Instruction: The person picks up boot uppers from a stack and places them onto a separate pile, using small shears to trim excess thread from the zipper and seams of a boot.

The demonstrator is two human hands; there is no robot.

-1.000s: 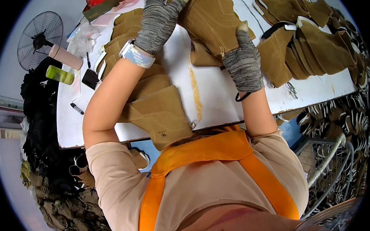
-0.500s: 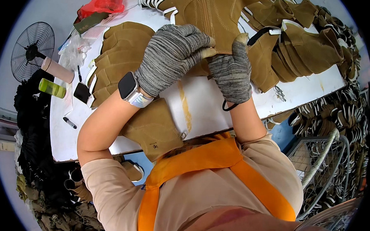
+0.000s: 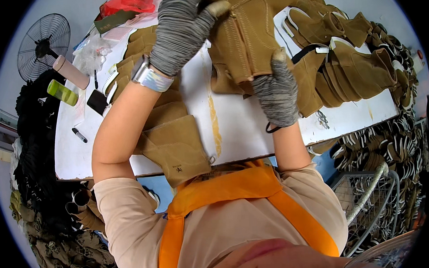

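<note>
A brown suede boot upper (image 3: 260, 29) with a zip (image 3: 242, 46) down its middle is held over the table at the top. My right hand (image 3: 276, 95), in a grey knitted glove with bare thumb tip, grips its near edge, thumb on top and fingers beneath. My left hand (image 3: 181, 37), gloved alike, is closed beside the zip's far part, thumb and fingertips together; what they pinch is hidden, and the picture's top edge cuts off some fingers. A smartwatch (image 3: 140, 69) sits on my left wrist. Beneath the held upper lies another brown piece (image 3: 224, 78).
Overlapping boot uppers (image 3: 174, 145) line the white table (image 3: 243, 132) left of centre; more uppers (image 3: 360, 65) are stacked right. A marker (image 3: 79, 135), phone (image 3: 97, 101), green bottle (image 3: 62, 92) and pink bottle (image 3: 70, 72) stand left, near a fan (image 3: 43, 48). A wire cart (image 3: 361, 199) stands lower right.
My left hand has moved up and left, away from the upper's near edge and along the zip. My right hand has shifted slightly nearer and keeps its grip.
</note>
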